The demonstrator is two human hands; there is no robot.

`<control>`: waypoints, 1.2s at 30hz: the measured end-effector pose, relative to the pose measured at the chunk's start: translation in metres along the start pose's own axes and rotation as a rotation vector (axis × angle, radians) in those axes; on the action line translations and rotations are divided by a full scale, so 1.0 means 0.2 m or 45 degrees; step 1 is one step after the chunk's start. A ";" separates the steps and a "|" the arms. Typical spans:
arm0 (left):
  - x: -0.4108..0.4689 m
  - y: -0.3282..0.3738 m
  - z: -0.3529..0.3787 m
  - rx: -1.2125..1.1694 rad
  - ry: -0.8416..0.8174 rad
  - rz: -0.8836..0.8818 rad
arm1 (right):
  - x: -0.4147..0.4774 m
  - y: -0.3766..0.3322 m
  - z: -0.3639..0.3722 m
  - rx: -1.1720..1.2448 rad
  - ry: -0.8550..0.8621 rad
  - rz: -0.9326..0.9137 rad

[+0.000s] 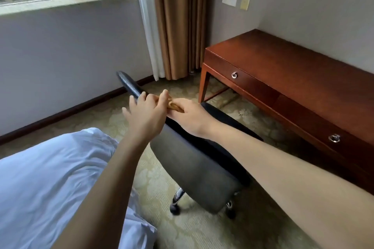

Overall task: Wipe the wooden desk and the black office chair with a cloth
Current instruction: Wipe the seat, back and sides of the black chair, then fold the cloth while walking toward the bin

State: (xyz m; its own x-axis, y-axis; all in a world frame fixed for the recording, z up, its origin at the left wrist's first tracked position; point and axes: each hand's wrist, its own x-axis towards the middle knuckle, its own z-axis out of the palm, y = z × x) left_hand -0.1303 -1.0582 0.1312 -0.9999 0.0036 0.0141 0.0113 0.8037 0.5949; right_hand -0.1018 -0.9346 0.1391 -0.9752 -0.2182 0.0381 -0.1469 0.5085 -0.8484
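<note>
Near the wooden desk (283, 70), a cloth (175, 106) was pressed on the top edge of the black office chair (202, 168), pinched by the left hand (145, 116) and right hand (192, 116) with curled fingers (164, 96), presumably for wiping it.

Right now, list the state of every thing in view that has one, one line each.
Tan cloth: bunched, held between both hands at the chair's top edge.
Black office chair: upright, standing apart from the desk.
Reddish wooden desk: both drawers shut.
Left hand: pinches the cloth.
Right hand: grips the cloth.
Brown curtain: gathered in the corner.
</note>
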 end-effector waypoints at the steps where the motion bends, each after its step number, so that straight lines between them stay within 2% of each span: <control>1: 0.02 0.07 0.02 0.091 -0.005 0.005 | -0.01 0.02 -0.05 0.073 0.020 0.040; 3: 0.02 0.14 0.02 0.232 -0.020 0.129 | -0.05 0.03 -0.11 0.214 0.006 0.088; 5: 0.02 0.32 0.09 0.278 -0.141 0.334 | -0.15 0.10 -0.24 0.315 0.064 0.147; 8: -0.02 0.58 0.18 -0.010 -0.359 0.410 | -0.35 0.21 -0.44 0.404 0.219 0.231; 11: -0.12 0.87 0.31 -0.299 -0.640 0.470 | -0.62 0.29 -0.70 0.460 0.474 0.306; 18: -0.66 1.61 0.66 -0.561 -1.189 0.873 | -1.57 0.40 -1.34 0.758 1.143 0.284; 22: -1.20 2.06 0.91 -0.515 -1.357 1.255 | -2.28 0.44 -1.57 0.816 1.497 0.237; 25: -1.64 2.35 1.12 -0.505 -1.380 1.440 | -2.81 0.50 -1.64 0.842 1.722 0.305; 27: -1.90 2.51 1.24 -0.475 -1.381 1.548 | -3.13 0.56 -1.65 0.808 1.892 0.379; 30: -2.24 2.67 1.41 -0.489 -1.498 1.591 | -3.53 0.62 -1.61 0.523 2.112 0.599; 32: -2.50 2.79 1.56 -0.485 -1.705 1.641 | -3.82 0.67 -1.58 0.321 2.249 0.752; 36: -2.80 2.93 1.82 -0.532 -2.136 1.537 | -4.11 0.73 -1.56 0.104 2.410 0.883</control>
State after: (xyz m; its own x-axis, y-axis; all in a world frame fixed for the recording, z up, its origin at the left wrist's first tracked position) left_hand 0.4322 -0.3740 0.1796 0.4564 0.8896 0.0169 0.2663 -0.1547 0.9514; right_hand 0.6274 -0.4201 0.1489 0.2282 0.9673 0.1107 0.2101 0.0621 -0.9757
